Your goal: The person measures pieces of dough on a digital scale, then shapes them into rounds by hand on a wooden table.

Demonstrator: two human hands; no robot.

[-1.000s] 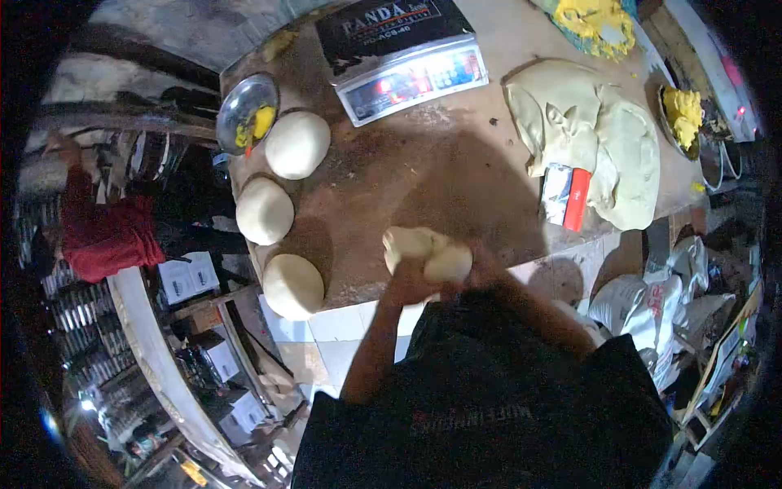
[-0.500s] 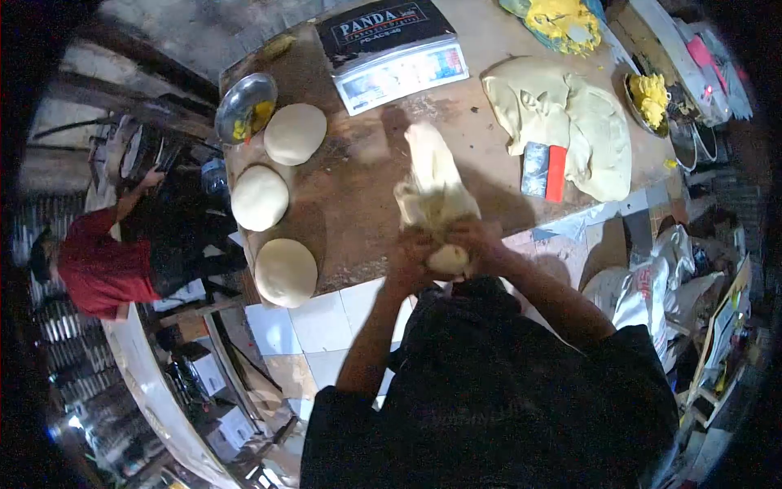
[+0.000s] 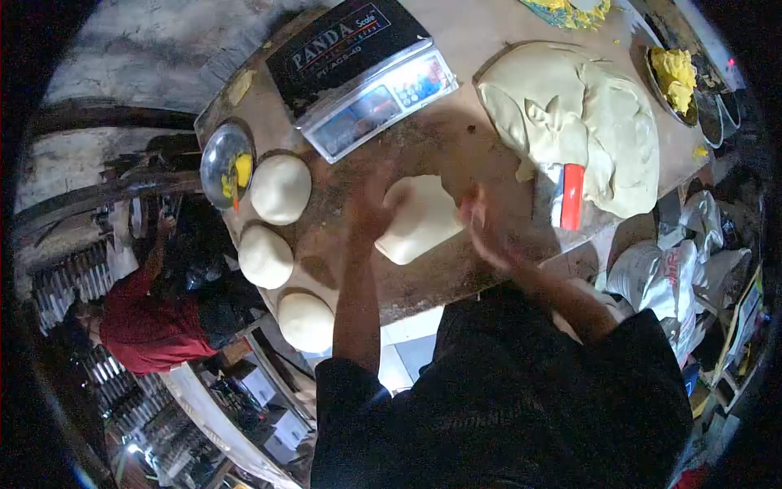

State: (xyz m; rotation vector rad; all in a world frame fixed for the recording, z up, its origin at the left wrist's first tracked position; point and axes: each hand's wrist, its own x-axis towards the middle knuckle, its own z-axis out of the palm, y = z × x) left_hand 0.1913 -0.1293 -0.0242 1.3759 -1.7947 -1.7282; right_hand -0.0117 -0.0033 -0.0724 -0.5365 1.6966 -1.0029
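A piece of dough [image 3: 422, 218] lies folded into a thick, compact shape on the wooden table. My left hand [image 3: 371, 204] is at its left side, blurred by motion, its fingers not clear. On the other side my right hand [image 3: 487, 228] is raised beside the dough with its fingers stretched out, holding nothing. Three round dough balls [image 3: 281, 189] stand in a row at the left edge. A large dough sheet [image 3: 570, 122] spreads at the right, with a red-handled scraper [image 3: 572, 197] at its lower left edge.
A black and silver scale [image 3: 358, 73] stands at the back. A metal bowl [image 3: 216, 167] with yellow contents is at the left corner, another bowl of yellow fat [image 3: 674, 77] at the right. A person in a red shirt [image 3: 155, 322] is beyond the left edge.
The stretched dough is now folded together and lies farther from my body. Both hands have moved forward and apart, off the dough's near end. The view has turned.
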